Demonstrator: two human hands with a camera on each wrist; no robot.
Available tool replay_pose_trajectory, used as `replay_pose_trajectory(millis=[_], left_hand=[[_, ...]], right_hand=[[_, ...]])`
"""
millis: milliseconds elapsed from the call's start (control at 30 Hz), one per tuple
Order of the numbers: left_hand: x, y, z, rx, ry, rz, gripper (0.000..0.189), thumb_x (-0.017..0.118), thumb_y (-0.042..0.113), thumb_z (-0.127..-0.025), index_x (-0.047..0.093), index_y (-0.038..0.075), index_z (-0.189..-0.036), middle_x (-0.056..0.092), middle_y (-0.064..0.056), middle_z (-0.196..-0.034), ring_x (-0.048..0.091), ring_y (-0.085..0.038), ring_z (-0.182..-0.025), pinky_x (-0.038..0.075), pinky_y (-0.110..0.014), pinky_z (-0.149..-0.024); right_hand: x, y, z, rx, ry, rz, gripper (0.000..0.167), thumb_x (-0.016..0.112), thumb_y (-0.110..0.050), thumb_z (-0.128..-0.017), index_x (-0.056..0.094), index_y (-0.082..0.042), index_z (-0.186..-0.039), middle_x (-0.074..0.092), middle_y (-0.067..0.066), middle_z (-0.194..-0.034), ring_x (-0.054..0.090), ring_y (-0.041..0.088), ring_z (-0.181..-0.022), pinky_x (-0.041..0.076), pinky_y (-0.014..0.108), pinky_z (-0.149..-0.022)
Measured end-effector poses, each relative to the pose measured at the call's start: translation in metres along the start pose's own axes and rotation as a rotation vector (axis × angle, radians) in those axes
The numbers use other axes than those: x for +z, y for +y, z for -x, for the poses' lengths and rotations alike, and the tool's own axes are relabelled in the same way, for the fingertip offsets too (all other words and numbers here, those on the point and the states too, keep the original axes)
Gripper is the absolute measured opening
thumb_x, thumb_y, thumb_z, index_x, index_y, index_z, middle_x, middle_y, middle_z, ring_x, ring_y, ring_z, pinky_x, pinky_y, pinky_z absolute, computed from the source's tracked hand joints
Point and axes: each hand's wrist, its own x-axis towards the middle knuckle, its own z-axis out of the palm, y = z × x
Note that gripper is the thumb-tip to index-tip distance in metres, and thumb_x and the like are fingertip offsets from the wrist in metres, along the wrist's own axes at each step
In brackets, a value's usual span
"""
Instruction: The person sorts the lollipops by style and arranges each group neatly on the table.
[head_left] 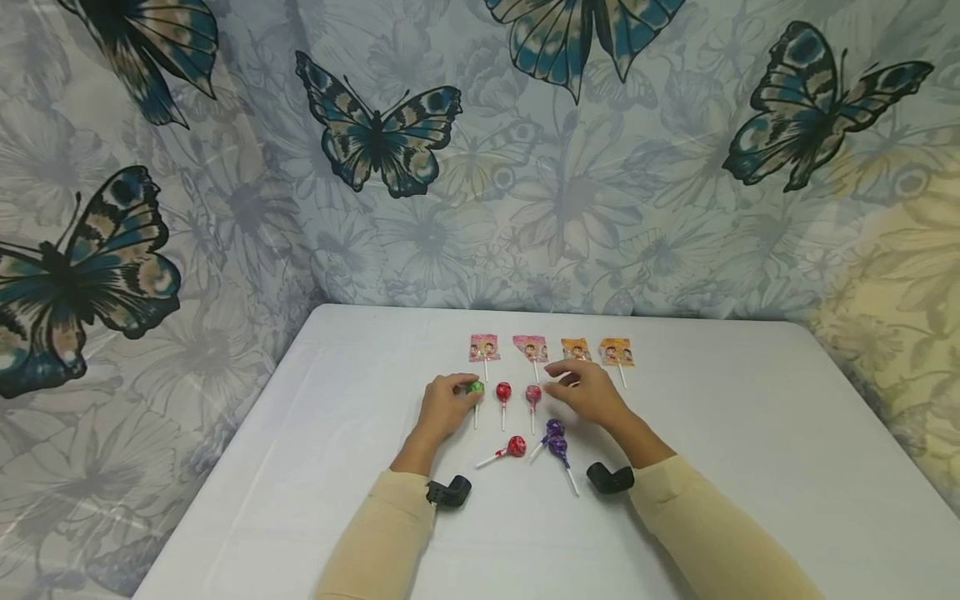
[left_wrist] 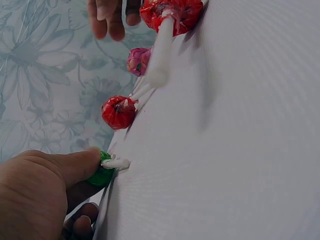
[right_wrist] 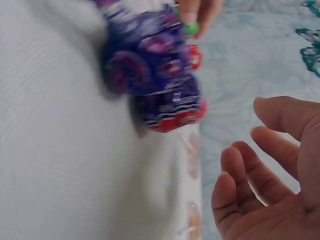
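Between thumb and fingers, my left hand pinches the green ball lollipop, which lies with its stick toward me; the left wrist view shows the thumb on its green wrapper. A red lollipop and a pink one lie in line to its right. My right hand hovers just right of the pink lollipop, fingers loosely bent and holding nothing, as the right wrist view confirms. Nearer me are another red lollipop, lying tilted, and two purple-wrapped lollipops, one overlapping the other.
Farther back, a row of flat-wrapped lollipops holds two pink packets and two orange packets, one partly behind my right hand. All lie on a white table. A butterfly-patterned cloth stands behind the table and at its left.
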Motion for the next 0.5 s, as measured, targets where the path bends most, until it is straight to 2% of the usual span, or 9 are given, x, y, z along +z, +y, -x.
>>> replay_pose_trajectory(millis=[267, 500], left_hand=[[-0.001, 0.001, 0.0, -0.008, -0.011, 0.008, 0.028, 0.075, 0.018, -0.086, 0.073, 0.013, -0.113, 0.057, -0.003, -0.095, 0.053, -0.019, -0.089, 0.045, -0.037, -0.077], [-0.001, 0.003, 0.001, -0.003, -0.003, -0.006, 0.028, 0.075, 0.018, -0.085, 0.073, 0.014, -0.113, 0.058, -0.003, -0.094, 0.053, -0.018, -0.088, 0.046, -0.037, -0.077]], right_hand=[[-0.007, -0.009, 0.019, -0.065, 0.082, -0.042, 0.029, 0.075, -0.015, -0.085, 0.069, -0.002, -0.11, 0.068, 0.011, -0.107, 0.063, 0.023, -0.088, 0.051, 0.039, -0.075], [0.0, -0.02, 0.04, -0.095, 0.087, -0.053, 0.029, 0.076, -0.016, -0.084, 0.07, -0.006, -0.111, 0.068, 0.01, -0.106, 0.059, 0.023, -0.093, 0.049, 0.043, -0.077]])
